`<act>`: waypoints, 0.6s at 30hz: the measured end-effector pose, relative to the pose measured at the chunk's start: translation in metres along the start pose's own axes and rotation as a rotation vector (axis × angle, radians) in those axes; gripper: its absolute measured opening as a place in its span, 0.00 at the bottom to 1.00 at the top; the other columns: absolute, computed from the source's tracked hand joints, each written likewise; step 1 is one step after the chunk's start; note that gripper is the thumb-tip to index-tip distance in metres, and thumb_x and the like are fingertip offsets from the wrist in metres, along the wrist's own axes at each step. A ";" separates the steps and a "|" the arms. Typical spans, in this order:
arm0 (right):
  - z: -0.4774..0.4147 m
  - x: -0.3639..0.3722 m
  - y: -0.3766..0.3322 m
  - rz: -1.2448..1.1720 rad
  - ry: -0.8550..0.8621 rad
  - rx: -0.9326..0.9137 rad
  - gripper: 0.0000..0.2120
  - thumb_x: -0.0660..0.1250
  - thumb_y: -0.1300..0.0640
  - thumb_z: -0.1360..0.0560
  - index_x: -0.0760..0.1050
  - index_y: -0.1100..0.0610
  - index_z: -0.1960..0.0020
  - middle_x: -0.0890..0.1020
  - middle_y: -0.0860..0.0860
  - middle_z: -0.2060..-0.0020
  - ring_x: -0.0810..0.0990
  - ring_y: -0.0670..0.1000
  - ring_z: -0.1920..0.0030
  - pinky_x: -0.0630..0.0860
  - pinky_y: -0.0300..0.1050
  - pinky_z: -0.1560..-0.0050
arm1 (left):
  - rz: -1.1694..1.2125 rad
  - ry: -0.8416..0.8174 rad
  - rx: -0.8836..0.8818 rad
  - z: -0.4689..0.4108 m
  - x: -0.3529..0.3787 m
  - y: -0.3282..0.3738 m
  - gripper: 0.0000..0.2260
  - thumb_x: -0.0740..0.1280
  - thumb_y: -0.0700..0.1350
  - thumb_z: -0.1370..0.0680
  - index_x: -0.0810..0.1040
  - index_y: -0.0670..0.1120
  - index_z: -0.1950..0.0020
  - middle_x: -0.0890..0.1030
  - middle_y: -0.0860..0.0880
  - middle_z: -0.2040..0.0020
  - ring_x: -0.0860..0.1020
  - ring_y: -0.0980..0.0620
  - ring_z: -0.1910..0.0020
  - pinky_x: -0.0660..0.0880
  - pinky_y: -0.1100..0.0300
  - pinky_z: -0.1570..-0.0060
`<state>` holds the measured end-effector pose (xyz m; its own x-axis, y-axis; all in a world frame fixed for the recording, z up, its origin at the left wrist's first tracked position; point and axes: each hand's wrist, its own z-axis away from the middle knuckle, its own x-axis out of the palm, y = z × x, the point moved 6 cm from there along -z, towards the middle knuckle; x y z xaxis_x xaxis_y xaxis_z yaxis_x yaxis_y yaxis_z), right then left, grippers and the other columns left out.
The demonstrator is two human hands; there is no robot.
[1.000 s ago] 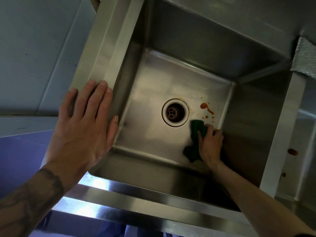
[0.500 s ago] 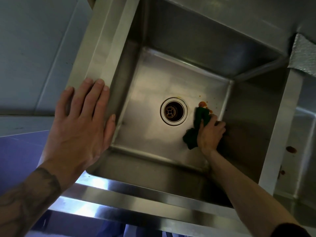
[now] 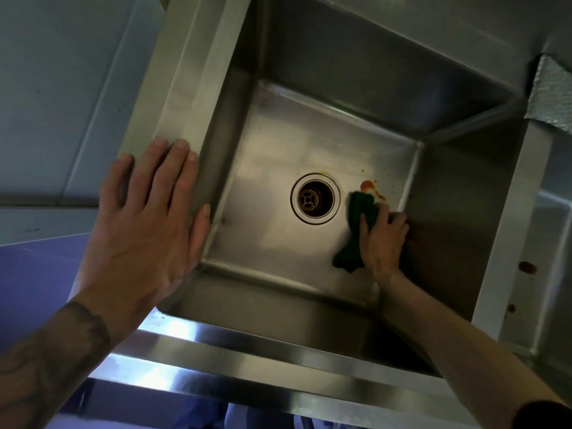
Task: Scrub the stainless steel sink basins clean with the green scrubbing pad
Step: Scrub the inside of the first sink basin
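Right hand (image 3: 383, 241), gripping the green pad (image 3: 360, 207), has pushed it forward onto the orange stain (image 3: 368, 184); left hand (image 3: 148, 218) rests flat on the sink rim (image 3: 185, 88). Stain removal is likely beginning.

the sink basin (image 3: 371, 72) is a deep, square stainless steel tub with dull, smeared walls and a flat floor. a round drain (image 3: 315, 198) with a bright rim sits in the middle of the floor. right of the drain, near the right wall, an orange stain (image 3: 368, 184) and a few small specks mark the floor. the green pad (image 3: 356, 230) is dark, limp and crumpled lengthwise. it lies on the floor between the drain and the right wall, its far end touching the stain and its near end fanned out. the right hand (image 3: 383, 239) grips it around the middle.
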<state>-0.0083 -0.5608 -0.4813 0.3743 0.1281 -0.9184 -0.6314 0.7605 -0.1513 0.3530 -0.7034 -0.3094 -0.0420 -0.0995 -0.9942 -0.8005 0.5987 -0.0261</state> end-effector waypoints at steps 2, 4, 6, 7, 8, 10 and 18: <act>0.036 0.013 0.008 0.029 -0.054 -0.021 0.21 0.64 0.49 0.16 0.67 0.56 0.26 0.68 0.65 0.32 0.71 0.66 0.37 0.73 0.61 0.37 | 0.000 0.002 -0.004 0.000 0.000 -0.001 0.28 0.56 0.51 0.12 0.60 0.37 0.16 0.64 0.36 0.17 0.62 0.36 0.17 0.57 0.37 0.19; 0.066 0.024 0.015 0.064 -0.097 -0.039 0.20 0.64 0.52 0.16 0.68 0.58 0.27 0.68 0.66 0.34 0.72 0.67 0.38 0.73 0.59 0.39 | -0.001 -0.001 0.000 0.001 0.001 -0.001 0.28 0.56 0.52 0.12 0.60 0.37 0.16 0.64 0.36 0.17 0.62 0.36 0.17 0.57 0.37 0.19; 0.071 0.026 0.018 0.039 -0.117 -0.043 0.20 0.64 0.52 0.16 0.68 0.58 0.27 0.69 0.66 0.34 0.72 0.66 0.37 0.73 0.58 0.37 | -0.001 0.003 0.000 0.001 0.002 -0.002 0.29 0.56 0.52 0.12 0.60 0.37 0.16 0.64 0.36 0.17 0.62 0.36 0.17 0.58 0.36 0.20; 0.063 0.023 0.018 -0.001 -0.109 -0.012 0.20 0.64 0.52 0.16 0.67 0.58 0.26 0.68 0.65 0.34 0.71 0.66 0.36 0.72 0.58 0.36 | 0.000 0.004 0.002 0.002 0.002 -0.002 0.29 0.57 0.52 0.12 0.60 0.36 0.16 0.64 0.36 0.17 0.62 0.36 0.17 0.58 0.36 0.20; 0.049 0.019 0.018 -0.039 -0.077 0.030 0.20 0.64 0.51 0.16 0.67 0.57 0.26 0.68 0.65 0.33 0.70 0.65 0.35 0.72 0.59 0.34 | -0.001 0.003 0.006 0.001 0.003 -0.002 0.29 0.57 0.52 0.12 0.59 0.36 0.16 0.64 0.36 0.17 0.62 0.36 0.17 0.58 0.36 0.19; 0.012 0.006 0.009 -0.072 0.014 0.115 0.21 0.63 0.50 0.16 0.66 0.55 0.26 0.67 0.63 0.32 0.70 0.64 0.34 0.70 0.59 0.33 | -0.001 0.007 0.007 0.001 0.003 -0.002 0.29 0.57 0.52 0.12 0.59 0.37 0.16 0.64 0.36 0.17 0.62 0.36 0.17 0.58 0.36 0.20; 0.010 0.019 -0.012 -0.112 0.216 0.078 0.22 0.63 0.43 0.17 0.69 0.52 0.27 0.69 0.61 0.33 0.70 0.62 0.38 0.71 0.57 0.36 | 0.030 0.059 -0.001 0.001 0.009 -0.005 0.29 0.58 0.52 0.13 0.59 0.39 0.16 0.64 0.38 0.17 0.61 0.38 0.16 0.59 0.36 0.20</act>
<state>0.0133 -0.5609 -0.4935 0.2795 -0.0924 -0.9557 -0.5372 0.8099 -0.2354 0.3572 -0.7060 -0.3182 -0.1008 -0.1284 -0.9866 -0.7992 0.6010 0.0034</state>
